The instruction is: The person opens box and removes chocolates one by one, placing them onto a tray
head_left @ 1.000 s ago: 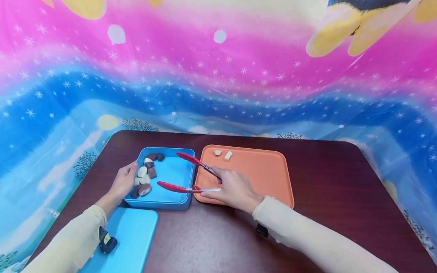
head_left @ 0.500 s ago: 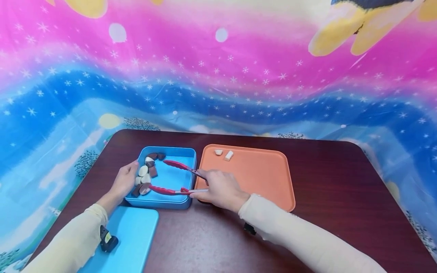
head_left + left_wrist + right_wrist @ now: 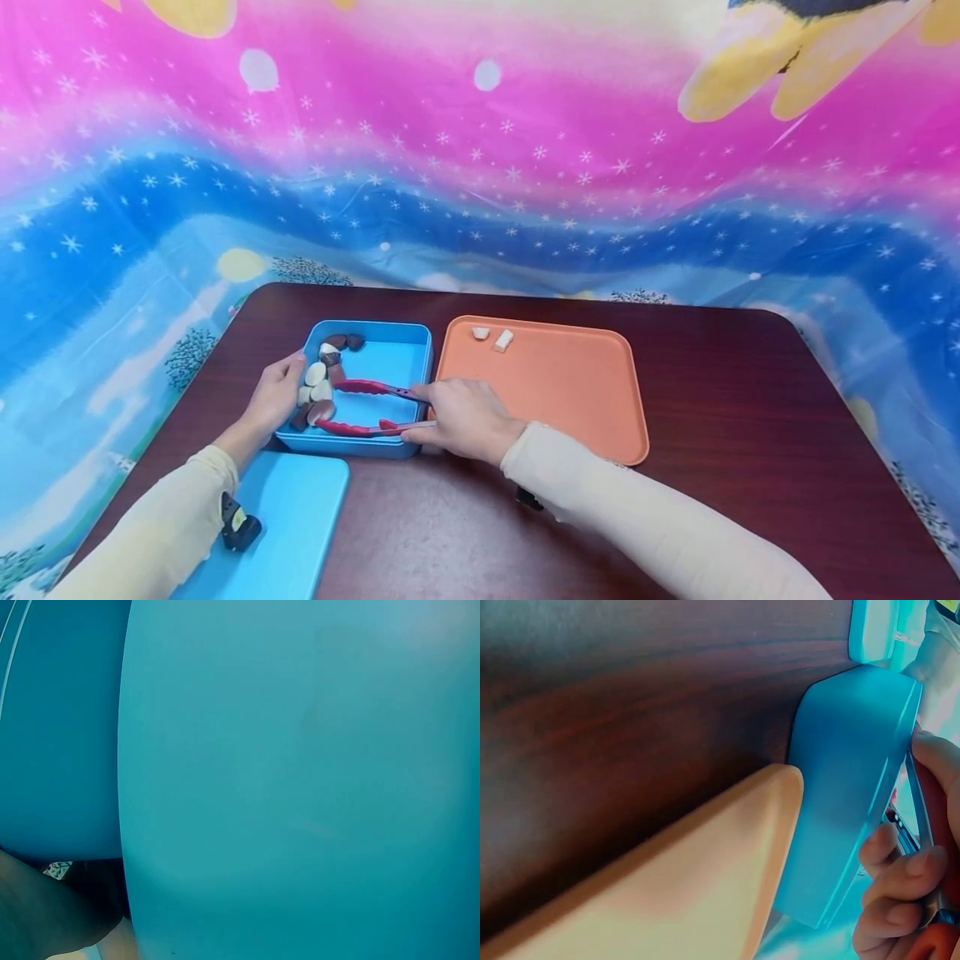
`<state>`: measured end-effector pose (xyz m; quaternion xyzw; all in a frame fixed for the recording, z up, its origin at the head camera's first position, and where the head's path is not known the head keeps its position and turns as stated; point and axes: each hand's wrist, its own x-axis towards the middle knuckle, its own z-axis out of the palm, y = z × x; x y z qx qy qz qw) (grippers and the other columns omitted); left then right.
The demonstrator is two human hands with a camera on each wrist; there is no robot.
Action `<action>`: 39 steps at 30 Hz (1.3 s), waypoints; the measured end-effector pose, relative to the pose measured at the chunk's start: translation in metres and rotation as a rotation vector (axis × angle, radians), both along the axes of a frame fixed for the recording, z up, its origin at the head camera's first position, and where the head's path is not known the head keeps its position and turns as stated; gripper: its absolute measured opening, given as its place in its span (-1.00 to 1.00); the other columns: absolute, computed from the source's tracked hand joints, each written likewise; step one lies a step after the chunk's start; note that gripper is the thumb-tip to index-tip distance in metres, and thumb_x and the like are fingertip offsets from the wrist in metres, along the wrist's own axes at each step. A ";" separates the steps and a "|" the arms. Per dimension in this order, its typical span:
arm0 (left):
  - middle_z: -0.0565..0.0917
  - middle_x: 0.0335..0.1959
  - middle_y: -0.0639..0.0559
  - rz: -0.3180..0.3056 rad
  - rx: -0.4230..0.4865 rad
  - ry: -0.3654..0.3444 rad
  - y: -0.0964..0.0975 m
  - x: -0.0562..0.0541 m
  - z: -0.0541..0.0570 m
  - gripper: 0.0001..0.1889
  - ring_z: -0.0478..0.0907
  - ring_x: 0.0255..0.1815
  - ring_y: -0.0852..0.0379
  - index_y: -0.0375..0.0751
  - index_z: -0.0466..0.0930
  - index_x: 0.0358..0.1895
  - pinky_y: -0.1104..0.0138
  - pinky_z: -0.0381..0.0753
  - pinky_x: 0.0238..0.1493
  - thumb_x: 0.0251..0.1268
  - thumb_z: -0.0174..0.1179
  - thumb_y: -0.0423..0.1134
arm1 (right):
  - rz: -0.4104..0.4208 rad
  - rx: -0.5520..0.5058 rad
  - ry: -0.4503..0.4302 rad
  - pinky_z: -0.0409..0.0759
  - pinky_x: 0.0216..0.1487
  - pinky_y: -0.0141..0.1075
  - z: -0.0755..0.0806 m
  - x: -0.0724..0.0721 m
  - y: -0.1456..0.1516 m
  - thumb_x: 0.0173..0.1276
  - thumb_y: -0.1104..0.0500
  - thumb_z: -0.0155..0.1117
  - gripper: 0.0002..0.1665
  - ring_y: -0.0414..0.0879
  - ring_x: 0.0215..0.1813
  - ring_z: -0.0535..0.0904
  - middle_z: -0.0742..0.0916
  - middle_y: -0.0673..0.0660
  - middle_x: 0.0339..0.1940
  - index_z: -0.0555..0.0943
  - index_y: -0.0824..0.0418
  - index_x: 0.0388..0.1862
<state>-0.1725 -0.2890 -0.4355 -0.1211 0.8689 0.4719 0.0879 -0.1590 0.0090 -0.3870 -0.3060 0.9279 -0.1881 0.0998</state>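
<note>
My right hand (image 3: 468,418) grips a pair of red-tipped tongs (image 3: 375,388), its curled fingers also showing in the right wrist view. The tongs' arms are spread and reach into a blue box (image 3: 425,367). One tip lies right at a square brown chocolate (image 3: 336,374), the other by a brown oval chocolate (image 3: 321,410) near the front. White oval pieces (image 3: 316,374) and other brown ones line the box's left side. At that side my left hand (image 3: 272,402) holds the box by its wall, thumb at the rim; some of its fingers are hidden.
An orange tray (image 3: 555,392) stands against the box's right side, with two small white pieces (image 3: 503,340) at its back left corner. A light blue lid (image 3: 292,508) lies in front, under my left forearm. A printed cloth (image 3: 480,167) hangs behind the table.
My right hand has moved left with the tongs, whose tips have come down among the chocolates and drawn closer together. The left hand stays at the box.
</note>
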 end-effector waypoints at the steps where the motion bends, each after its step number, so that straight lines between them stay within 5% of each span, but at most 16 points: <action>1: -0.01 0.64 -0.36 -0.003 -0.003 0.001 0.000 0.000 0.000 -0.29 -0.08 0.66 -0.37 -0.30 -0.14 0.63 -0.27 0.03 0.59 0.69 -0.49 0.13 | 0.012 0.018 0.011 0.40 -0.64 -0.42 0.001 -0.001 -0.001 0.26 -0.35 0.39 -0.25 -0.28 -0.55 0.49 0.60 -0.14 -0.66 0.61 -0.03 0.33; 7: -0.03 0.63 -0.39 -0.021 -0.024 0.017 -0.003 -0.001 -0.001 -0.29 -0.09 0.66 -0.38 -0.39 -0.15 0.61 -0.22 0.00 0.62 0.69 -0.51 0.10 | 0.072 0.107 0.050 0.44 -0.60 -0.43 0.003 -0.003 -0.009 0.29 -0.35 0.35 -0.33 -0.26 -0.42 0.53 0.76 -0.12 -0.38 0.64 -0.05 0.27; 17: 0.00 0.63 -0.39 -0.019 -0.023 0.027 -0.002 -0.002 -0.003 -0.29 -0.06 0.65 -0.37 -0.39 -0.13 0.61 -0.21 0.02 0.62 0.69 -0.50 0.10 | 0.086 0.108 0.026 0.45 -0.60 -0.43 0.002 -0.003 -0.011 0.33 -0.31 0.34 -0.42 -0.28 -0.43 0.52 0.79 -0.12 -0.29 0.67 -0.10 0.23; 27: -0.02 0.63 -0.40 -0.013 -0.020 0.034 -0.004 -0.003 0.002 -0.28 -0.10 0.66 -0.38 -0.41 -0.13 0.60 -0.22 -0.02 0.62 0.69 -0.50 0.10 | 0.081 0.095 -0.063 0.46 -0.59 -0.41 0.010 -0.006 -0.019 0.30 -0.30 0.38 -0.37 -0.25 -0.48 0.53 0.67 -0.11 -0.56 0.67 -0.04 0.25; 39: -0.02 0.63 -0.41 -0.021 -0.007 0.029 -0.002 0.000 0.001 -0.28 -0.10 0.66 -0.37 -0.41 -0.14 0.60 -0.22 -0.03 0.63 0.69 -0.50 0.10 | 0.092 0.101 -0.085 0.44 -0.56 -0.39 0.011 -0.008 -0.015 0.34 -0.26 0.36 -0.45 -0.22 -0.47 0.52 0.66 -0.14 -0.52 0.70 -0.06 0.22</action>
